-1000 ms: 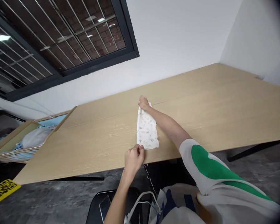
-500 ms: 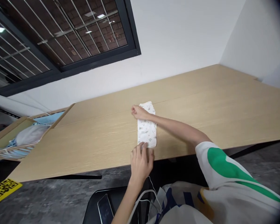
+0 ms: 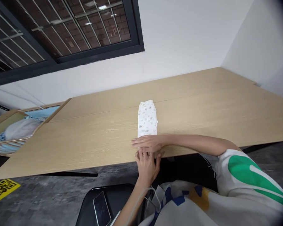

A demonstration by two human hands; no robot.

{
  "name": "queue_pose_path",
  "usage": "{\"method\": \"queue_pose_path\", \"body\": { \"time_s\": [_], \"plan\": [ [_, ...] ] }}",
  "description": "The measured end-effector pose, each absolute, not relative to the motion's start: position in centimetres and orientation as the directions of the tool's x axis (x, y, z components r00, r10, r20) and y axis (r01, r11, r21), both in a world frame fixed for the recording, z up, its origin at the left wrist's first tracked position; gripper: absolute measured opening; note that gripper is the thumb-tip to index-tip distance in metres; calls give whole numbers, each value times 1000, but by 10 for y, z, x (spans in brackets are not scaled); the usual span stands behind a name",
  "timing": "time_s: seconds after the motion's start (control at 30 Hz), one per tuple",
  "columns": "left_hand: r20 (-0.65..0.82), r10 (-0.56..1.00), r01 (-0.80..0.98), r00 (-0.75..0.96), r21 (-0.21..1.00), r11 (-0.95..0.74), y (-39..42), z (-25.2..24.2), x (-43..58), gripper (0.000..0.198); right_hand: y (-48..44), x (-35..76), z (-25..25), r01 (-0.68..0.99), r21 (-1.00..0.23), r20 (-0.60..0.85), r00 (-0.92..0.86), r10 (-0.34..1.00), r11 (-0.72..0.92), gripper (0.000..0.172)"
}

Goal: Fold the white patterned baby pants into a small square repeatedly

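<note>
A white cloth (image 3: 147, 117) with a small print lies folded into a long strip on the wooden table. Across its near end my right hand (image 3: 149, 143) rests flat, fingers stretched out to the left. Just below it, at the table's front edge, is my left hand (image 3: 146, 164), its fingers reaching forward and spread over the cloth's near edge. The right hand partly covers the left fingertips, and that end of the cloth is hidden beneath both hands.
The pale wooden table (image 3: 89, 138) runs along a white wall under a barred window (image 3: 85, 28). On the left stands a wooden-edged crib-like box (image 3: 41, 127) with a wrapped bundle (image 3: 23, 128) inside. A phone (image 3: 102, 208) lies on a black chair (image 3: 120, 191).
My right hand has moved from the cloth's far part down to its near end, and its curled fingers are now flat. The left hand has stayed near the same edge.
</note>
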State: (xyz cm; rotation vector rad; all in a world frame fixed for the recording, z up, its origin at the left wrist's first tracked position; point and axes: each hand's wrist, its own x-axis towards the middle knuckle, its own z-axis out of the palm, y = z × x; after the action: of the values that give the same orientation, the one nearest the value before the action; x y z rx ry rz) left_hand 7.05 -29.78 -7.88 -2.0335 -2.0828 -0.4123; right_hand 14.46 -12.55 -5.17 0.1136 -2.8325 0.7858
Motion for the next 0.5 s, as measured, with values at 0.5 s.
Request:
{"method": "queue_pose_path", "body": {
  "time_s": [0.5],
  "plan": [
    [289, 953, 995, -88, 73, 70, -300, -77, 74, 54, 23, 120, -73, 306, -279, 66, -940, 336, 910, 70]
  ]
}}
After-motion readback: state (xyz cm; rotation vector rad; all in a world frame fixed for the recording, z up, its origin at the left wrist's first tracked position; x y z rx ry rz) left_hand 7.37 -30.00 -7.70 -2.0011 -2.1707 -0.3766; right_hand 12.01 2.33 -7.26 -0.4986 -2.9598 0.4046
